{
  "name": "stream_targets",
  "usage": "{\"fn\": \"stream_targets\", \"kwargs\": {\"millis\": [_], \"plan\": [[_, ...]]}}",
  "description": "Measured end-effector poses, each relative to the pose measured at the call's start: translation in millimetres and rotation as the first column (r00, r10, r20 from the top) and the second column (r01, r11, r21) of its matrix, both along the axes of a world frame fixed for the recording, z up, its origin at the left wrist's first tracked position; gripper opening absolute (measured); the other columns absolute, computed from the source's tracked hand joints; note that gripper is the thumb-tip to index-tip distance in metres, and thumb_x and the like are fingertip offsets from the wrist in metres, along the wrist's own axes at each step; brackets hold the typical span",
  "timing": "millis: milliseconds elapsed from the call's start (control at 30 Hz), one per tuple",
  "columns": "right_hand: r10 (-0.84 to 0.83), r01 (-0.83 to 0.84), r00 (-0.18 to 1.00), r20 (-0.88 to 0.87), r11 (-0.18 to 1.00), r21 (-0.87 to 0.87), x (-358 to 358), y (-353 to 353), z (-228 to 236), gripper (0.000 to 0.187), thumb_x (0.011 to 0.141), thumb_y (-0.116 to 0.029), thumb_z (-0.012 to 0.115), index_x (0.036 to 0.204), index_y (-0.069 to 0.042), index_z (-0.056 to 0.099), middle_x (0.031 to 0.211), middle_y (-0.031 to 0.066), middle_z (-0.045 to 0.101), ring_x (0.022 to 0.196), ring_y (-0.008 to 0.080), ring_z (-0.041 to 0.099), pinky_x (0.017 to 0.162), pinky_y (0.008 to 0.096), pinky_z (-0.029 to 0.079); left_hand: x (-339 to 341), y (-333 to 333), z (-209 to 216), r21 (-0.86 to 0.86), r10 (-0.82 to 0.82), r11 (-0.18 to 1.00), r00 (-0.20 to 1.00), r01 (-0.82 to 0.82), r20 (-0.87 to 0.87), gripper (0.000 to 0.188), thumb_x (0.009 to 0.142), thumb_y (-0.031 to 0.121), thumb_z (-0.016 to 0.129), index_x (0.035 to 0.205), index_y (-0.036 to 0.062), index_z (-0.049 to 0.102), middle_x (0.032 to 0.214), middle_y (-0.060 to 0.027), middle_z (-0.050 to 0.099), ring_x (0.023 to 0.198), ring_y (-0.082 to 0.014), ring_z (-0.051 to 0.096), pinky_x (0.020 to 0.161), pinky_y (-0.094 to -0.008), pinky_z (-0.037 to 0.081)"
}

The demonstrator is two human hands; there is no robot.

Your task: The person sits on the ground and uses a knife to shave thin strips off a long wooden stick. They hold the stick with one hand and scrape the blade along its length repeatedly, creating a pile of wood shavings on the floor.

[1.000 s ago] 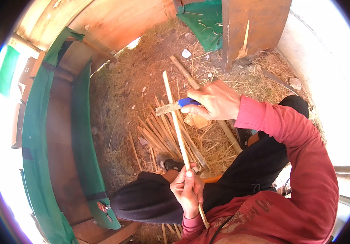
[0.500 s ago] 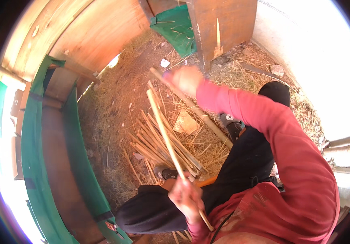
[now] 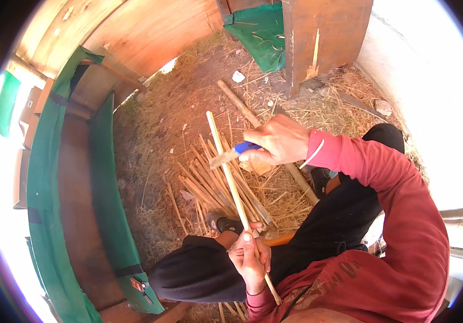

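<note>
My left hand is closed around the lower part of a long, pale, peeled stick, which slants up and to the left from my lap. Closed on the blue handle of a knife, my right hand is out past the stick's middle. The knife blade crosses the upper part of the stick and appears to touch it. A thin pale shaving hangs by the right cuff. Below the stick, a bundle of split sticks lies on the ground by my foot.
A thick round pole lies on the straw-covered ground beyond the bundle. To the left stands a long wooden trough with green cloth edging. A wooden panel stands ahead, beside green cloth. Something orange lies by my leg.
My right hand, blurred before near the far end of the stick, has come back nearer with the knife, whose blade now lies across the stick. My left hand keeps its hold.
</note>
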State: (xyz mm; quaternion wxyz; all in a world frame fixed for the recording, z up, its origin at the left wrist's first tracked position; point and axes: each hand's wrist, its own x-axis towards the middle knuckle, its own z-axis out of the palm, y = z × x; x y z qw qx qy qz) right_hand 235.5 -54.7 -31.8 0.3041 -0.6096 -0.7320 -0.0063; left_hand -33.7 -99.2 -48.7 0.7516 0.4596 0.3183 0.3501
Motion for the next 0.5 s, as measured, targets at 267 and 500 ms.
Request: {"fn": "stream_targets", "kwargs": {"millis": [267, 500], "plan": [[-0.231, 0.221, 0.962, 0.144, 0.972, 0.086, 8, 15, -14, 0.04, 0.089, -0.047, 0.059, 0.088, -0.008, 0.059, 0.052, 0.0102, 0.054, 0.041, 0.0285, 0.055, 0.038, 0.0408, 0.039, -1, -8, -4, 0.081, 0.019, 0.997, 0.993, -0.01, -0.114, 0.039, 0.103, 0.027, 0.041, 0.104, -0.008, 0.058, 0.043, 0.0033, 0.036, 0.033, -0.0031, 0.027, 0.033, -0.0204, 0.019], [-0.58, 0.588, 0.804, 0.131, 0.808, -0.029, 80, 50, -47, 0.051, 0.098, -0.05, 0.039, 0.085, -0.006, 0.062, 0.061, 0.0122, 0.061, 0.056, 0.0287, 0.063, 0.046, 0.041, 0.049, -7, -23, -9, 0.115, -0.102, 0.987, 0.987, 0.116, -0.121, 0.034, 0.103, 0.023, 0.041, 0.103, -0.0057, 0.059, 0.046, 0.0029, 0.038, 0.037, -0.0017, 0.029, 0.037, -0.0192, 0.02]]}}
